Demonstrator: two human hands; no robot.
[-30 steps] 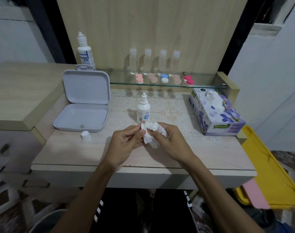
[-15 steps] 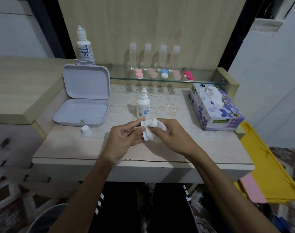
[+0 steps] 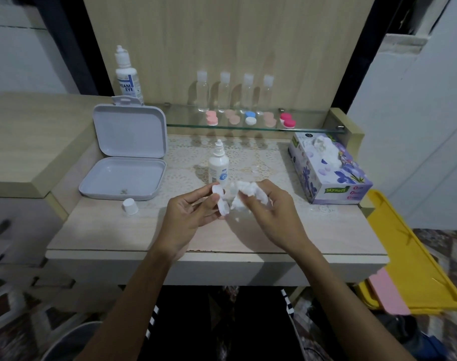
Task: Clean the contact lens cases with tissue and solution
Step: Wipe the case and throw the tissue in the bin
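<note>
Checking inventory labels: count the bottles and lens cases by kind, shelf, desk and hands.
Clear bottles on the glass shelf: 4
Large solution bottle on the shelf: 1
Small solution bottle on the desk: 1
Lens cases on the shelf: 5
White lens case in the left hand: 1
Total: 12

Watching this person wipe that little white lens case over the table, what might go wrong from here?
1. The small solution bottle stands uncapped just behind the hands; a nudge might tip and spill it.
2. Its white cap lies loose near the table's front and might roll off.
3. The left hand holds the white lens case only at the fingertips while the right hand holds the crumpled tissue beside it; it might slip.
</note>
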